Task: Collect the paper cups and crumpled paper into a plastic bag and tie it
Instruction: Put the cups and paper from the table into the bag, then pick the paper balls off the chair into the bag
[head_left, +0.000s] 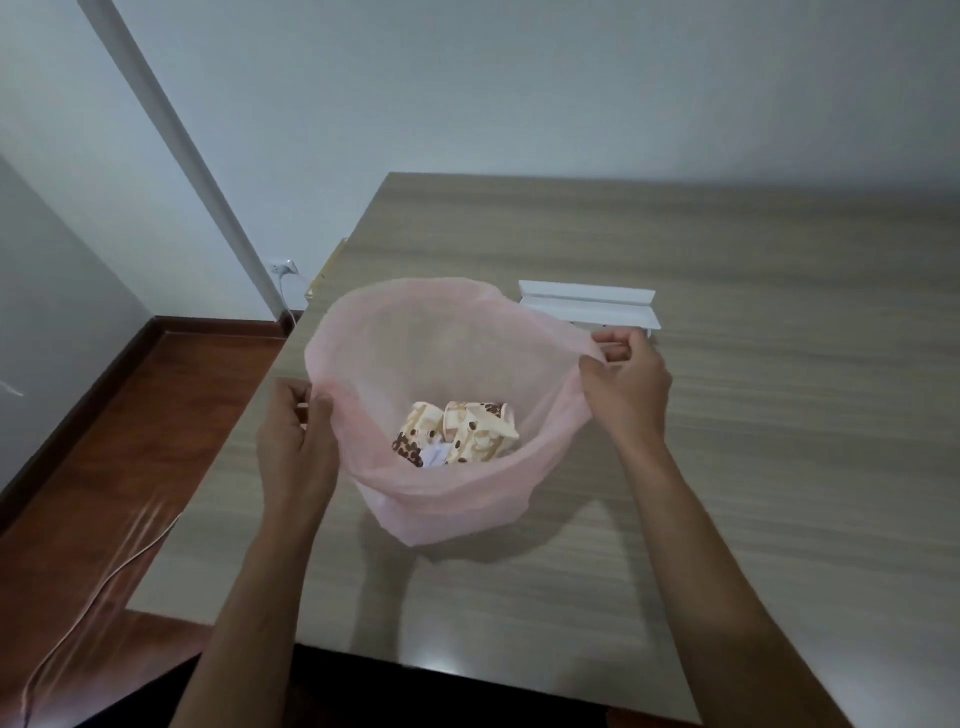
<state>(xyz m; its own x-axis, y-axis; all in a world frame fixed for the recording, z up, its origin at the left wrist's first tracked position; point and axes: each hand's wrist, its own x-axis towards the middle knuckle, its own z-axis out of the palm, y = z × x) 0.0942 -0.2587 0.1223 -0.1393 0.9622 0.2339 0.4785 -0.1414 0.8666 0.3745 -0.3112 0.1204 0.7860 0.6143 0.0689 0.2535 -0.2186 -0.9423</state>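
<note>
A translucent pink plastic bag (441, 499) stands open on the wooden table (753, 415), its mouth spread wide. Inside at the bottom lie crushed cream paper cups (467, 428) with brown bean prints, and a bit of white crumpled paper (434, 456) shows between them. My left hand (296, 447) pinches the bag's rim on its left side. On the opposite side, my right hand (626, 387) grips the rim and pulls it outward to the right.
A white folded cardboard piece (587, 304) lies on the table just behind my right hand. The table's left edge drops to a red-brown floor (104, 493) where a pale cable (93, 597) runs. A wall socket (283, 267) sits at the far left.
</note>
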